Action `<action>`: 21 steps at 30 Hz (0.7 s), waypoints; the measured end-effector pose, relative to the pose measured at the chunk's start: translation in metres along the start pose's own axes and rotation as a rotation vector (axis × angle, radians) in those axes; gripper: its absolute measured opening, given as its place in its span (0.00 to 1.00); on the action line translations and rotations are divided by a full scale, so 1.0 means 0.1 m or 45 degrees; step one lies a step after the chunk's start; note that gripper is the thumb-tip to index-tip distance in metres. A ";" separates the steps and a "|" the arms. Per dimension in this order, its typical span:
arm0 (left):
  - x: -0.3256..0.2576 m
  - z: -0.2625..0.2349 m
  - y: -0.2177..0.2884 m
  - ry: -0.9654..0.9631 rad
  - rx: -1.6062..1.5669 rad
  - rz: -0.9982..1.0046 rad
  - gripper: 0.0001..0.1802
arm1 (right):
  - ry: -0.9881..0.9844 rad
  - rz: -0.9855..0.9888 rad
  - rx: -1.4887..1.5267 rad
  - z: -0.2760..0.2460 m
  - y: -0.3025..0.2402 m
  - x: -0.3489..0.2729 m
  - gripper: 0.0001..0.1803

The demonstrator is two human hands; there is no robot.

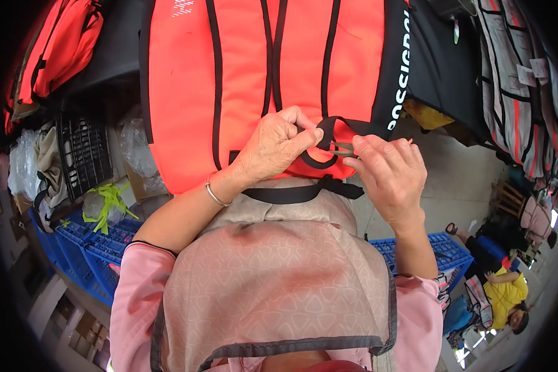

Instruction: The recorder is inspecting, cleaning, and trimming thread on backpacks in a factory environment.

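Observation:
A bright orange-red backpack (183, 93) with black-edged shoulder straps lies on the work surface before me. My left hand (276, 146) is closed near its lower edge, thumb and finger pinching a black webbing strap (328, 126). In my right hand (392, 177) are small metal thread snips (341, 147), their tips pointing left at the strap and close to my left thumb. The strap curves between both hands, and a black loop (319, 163) hangs just below. Fingers hide part of the snips' handles.
Blue plastic crates (99, 248) stand at lower left, with lime-green straps (108, 208) on top. A black crate (84, 155) is behind them. Another orange bag (65, 53) lies at far left. Grey bags (518, 87) hang at right. A person in yellow (505, 297) is at lower right.

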State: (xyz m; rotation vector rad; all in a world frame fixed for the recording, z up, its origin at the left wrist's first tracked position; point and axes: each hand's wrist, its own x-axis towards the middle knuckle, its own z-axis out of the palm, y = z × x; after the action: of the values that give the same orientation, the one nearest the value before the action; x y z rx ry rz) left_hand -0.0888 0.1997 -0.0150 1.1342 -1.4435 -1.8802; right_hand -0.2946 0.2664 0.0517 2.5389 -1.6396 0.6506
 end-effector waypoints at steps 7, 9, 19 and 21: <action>-0.02 0.00 -0.02 -0.016 0.056 0.051 0.26 | 0.015 -0.242 -0.098 0.04 0.01 0.08 0.12; -0.02 -0.01 -0.03 -0.017 0.062 0.049 0.25 | -0.011 -0.289 -0.086 0.04 0.00 0.11 0.09; -0.01 -0.03 0.10 -0.102 0.259 -0.016 0.26 | -0.101 -0.508 -0.148 -0.01 0.04 0.24 0.10; 0.01 -0.05 0.04 -0.126 0.241 0.036 0.26 | -0.124 -0.687 -0.225 -0.01 0.05 0.30 0.06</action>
State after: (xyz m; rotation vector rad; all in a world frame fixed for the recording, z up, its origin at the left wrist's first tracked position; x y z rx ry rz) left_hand -0.0855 0.1956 -0.0119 1.1128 -1.7135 -1.8337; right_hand -0.2891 0.2390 0.0628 2.7259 -0.9016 0.3189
